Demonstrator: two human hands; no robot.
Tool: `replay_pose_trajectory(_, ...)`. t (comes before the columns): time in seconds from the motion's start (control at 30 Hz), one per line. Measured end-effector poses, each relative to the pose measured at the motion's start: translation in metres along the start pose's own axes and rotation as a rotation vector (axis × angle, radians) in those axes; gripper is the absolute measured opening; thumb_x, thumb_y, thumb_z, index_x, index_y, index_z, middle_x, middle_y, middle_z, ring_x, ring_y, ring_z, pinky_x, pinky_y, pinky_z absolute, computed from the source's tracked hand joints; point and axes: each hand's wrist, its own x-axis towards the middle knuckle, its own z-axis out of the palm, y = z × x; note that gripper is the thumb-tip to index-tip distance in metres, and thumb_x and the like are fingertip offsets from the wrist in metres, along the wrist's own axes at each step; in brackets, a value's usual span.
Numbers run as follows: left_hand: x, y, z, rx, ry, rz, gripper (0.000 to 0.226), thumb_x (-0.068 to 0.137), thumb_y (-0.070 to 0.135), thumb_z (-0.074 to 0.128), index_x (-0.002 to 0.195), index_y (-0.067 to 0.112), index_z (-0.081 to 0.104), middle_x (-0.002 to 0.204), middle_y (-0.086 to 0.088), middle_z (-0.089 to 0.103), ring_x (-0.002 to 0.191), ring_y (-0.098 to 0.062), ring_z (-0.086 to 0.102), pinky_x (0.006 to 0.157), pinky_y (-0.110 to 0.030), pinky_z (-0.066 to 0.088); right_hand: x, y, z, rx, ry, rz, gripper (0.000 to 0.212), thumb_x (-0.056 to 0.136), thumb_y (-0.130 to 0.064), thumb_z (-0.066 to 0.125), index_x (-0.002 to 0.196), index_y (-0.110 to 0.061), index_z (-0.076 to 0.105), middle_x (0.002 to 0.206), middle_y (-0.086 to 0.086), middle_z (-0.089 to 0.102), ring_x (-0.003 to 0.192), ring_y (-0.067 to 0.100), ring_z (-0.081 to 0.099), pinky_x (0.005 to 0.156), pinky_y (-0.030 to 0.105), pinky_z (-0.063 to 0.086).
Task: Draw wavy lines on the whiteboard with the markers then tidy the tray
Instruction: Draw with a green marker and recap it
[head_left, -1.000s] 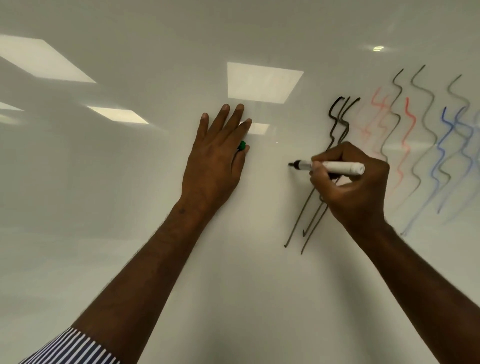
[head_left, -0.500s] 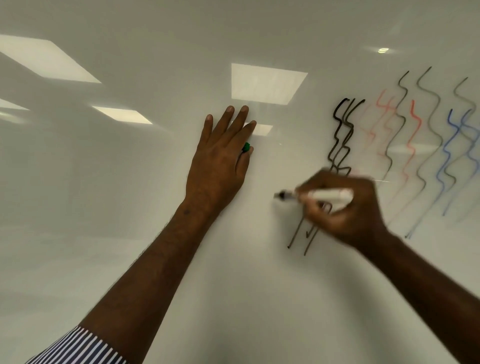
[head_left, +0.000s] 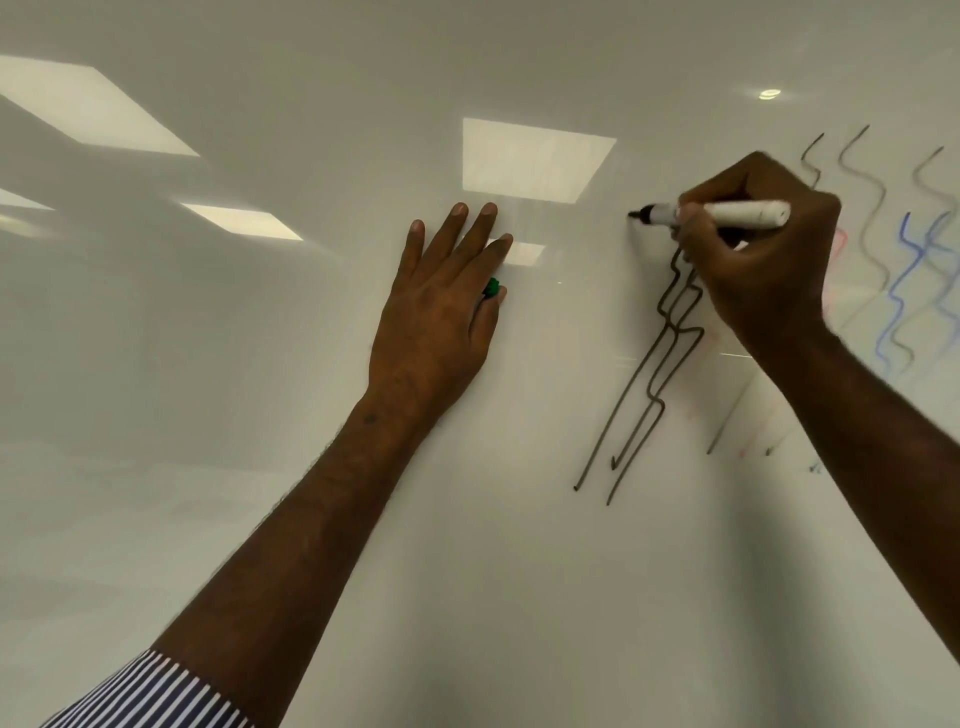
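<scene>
right hand (head_left: 763, 260) gripping marker (head_left: 727, 214), tip seemingly (glare) on whiteboard (head_left: 260, 415)

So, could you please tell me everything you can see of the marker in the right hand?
The marker has a white, plastic-looking barrel, a dark collar and a black tip. It is uncapped and lies nearly level, tip pointing left. The right hand grips its middle with curled fingers, hiding part of the barrel. The tip meets the whiteboard just left of the black wavy line, near that line's top.
</scene>
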Motion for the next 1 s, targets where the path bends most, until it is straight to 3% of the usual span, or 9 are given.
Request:
replay_pose_trajectory(0.17, -0.001, 0.0, 0.0, 0.003, -0.006, 0.003, 0.045, 0.103, 0.023, 0.048, 0.146, 0.01, 0.049, 0.158, -0.011, 0.039, 0.15, -0.028, 0.03, 0.124, -0.053, 0.017, -0.023, -0.007, -0.008, 0.163, 0.081, 0.101, 0.012, 0.093, -0.013, 0.067, 0.09, -0.002, 0.066, 0.079, 0.016, 0.069, 0.065, 0.033, 0.068, 0.053, 0.047, 0.055)
replay_pose_trajectory(0.33, -0.002, 0.001, -0.001, -0.001, -0.008, 0.002, 0.045, 0.102, 0.023, 0.047, 0.146, 0.01, 0.049, 0.158, -0.011, 0.039, 0.15, -0.029, 0.03, 0.124, -0.053, 0.018, -0.063, -0.03, -0.009, 0.217, -0.318, 0.033, 0.009, 0.082, -0.001, 0.066, 0.074, 0.0, 0.068, 0.068, 0.011, 0.066, 0.057, 0.024, 0.061, 0.048, 0.038, 0.046)
replay_pose_trajectory(0.5, -0.002, 0.001, -0.002, -0.004, -0.015, 0.0, 0.046, 0.102, 0.025, 0.047, 0.146, 0.01, 0.049, 0.158, -0.011, 0.039, 0.15, -0.029, 0.03, 0.124, -0.053, 0.018, -0.092, -0.033, -0.015, 0.276, -0.206, 0.121, 0.015, 0.084, -0.008, 0.065, 0.072, 0.002, 0.066, 0.067, 0.013, 0.065, 0.056, 0.025, 0.061, 0.046, 0.04, 0.045)
replay_pose_trajectory(0.6, -0.003, 0.001, -0.003, 0.003, -0.013, 0.003, 0.046, 0.102, 0.024, 0.046, 0.146, 0.01, 0.049, 0.158, -0.011, 0.038, 0.15, -0.029, 0.03, 0.124, -0.053, 0.018, -0.123, -0.046, -0.013, 0.324, -0.48, 0.098, 0.019, 0.083, -0.02, 0.065, 0.07, -0.006, 0.069, 0.069, -0.004, 0.067, 0.057, 0.012, 0.062, 0.05, 0.024, 0.044)
replay_pose_trajectory(0.67, -0.003, 0.002, -0.003, 0.005, -0.012, 0.004, 0.046, 0.102, 0.024, 0.046, 0.146, 0.01, 0.049, 0.158, -0.01, 0.038, 0.15, -0.028, 0.029, 0.124, -0.051, 0.016, -0.122, -0.049, -0.013, 0.298, -0.62, 0.051, 0.016, 0.083, -0.019, 0.064, 0.071, -0.01, 0.069, 0.07, -0.011, 0.067, 0.057, 0.008, 0.062, 0.052, 0.021, 0.044)
replay_pose_trajectory(0.73, -0.003, 0.002, -0.003, 0.006, -0.016, 0.001, 0.046, 0.102, 0.022, 0.048, 0.147, 0.011, 0.048, 0.159, -0.009, 0.037, 0.151, -0.026, 0.028, 0.125, -0.05, 0.015, -0.097, -0.046, -0.015, 0.305, -0.523, 0.03, 0.016, 0.086, -0.015, 0.064, 0.073, -0.007, 0.069, 0.071, -0.003, 0.067, 0.061, 0.015, 0.065, 0.054, 0.025, 0.047)
replay_pose_trajectory(0.83, -0.004, 0.002, -0.003, 0.004, -0.018, -0.005, 0.046, 0.102, 0.021, 0.047, 0.147, 0.011, 0.048, 0.16, -0.008, 0.036, 0.151, -0.026, 0.027, 0.125, -0.051, 0.015, -0.043, -0.037, -0.017, 0.353, -0.133, 0.134, 0.008, 0.094, -0.005, 0.066, 0.086, -0.004, 0.065, 0.077, 0.017, 0.068, 0.063, 0.031, 0.068, 0.05, 0.036, 0.051)
replay_pose_trajectory(0.9, -0.004, 0.002, -0.004, 0.003, -0.023, -0.006, 0.046, 0.103, 0.021, 0.048, 0.147, 0.011, 0.048, 0.16, -0.008, 0.036, 0.151, -0.026, 0.027, 0.125, -0.051, 0.015, -0.014, -0.029, -0.015, 0.355, 0.071, 0.202, 0.009, 0.097, -0.012, 0.065, 0.098, -0.004, 0.061, 0.084, 0.02, 0.069, 0.067, 0.034, 0.07, 0.049, 0.033, 0.053)
replay_pose_trajectory(1.0, -0.004, 0.002, -0.004, 0.004, -0.025, -0.003, 0.045, 0.103, 0.021, 0.048, 0.147, 0.01, 0.048, 0.16, -0.008, 0.036, 0.151, -0.026, 0.027, 0.125, -0.051, 0.016, 0.006, -0.018, -0.006, 0.303, 0.173, 0.286, 0.02, 0.097, -0.022, 0.065, 0.101, -0.003, 0.06, 0.089, 0.021, 0.07, 0.073, 0.032, 0.072, 0.053, 0.027, 0.055)
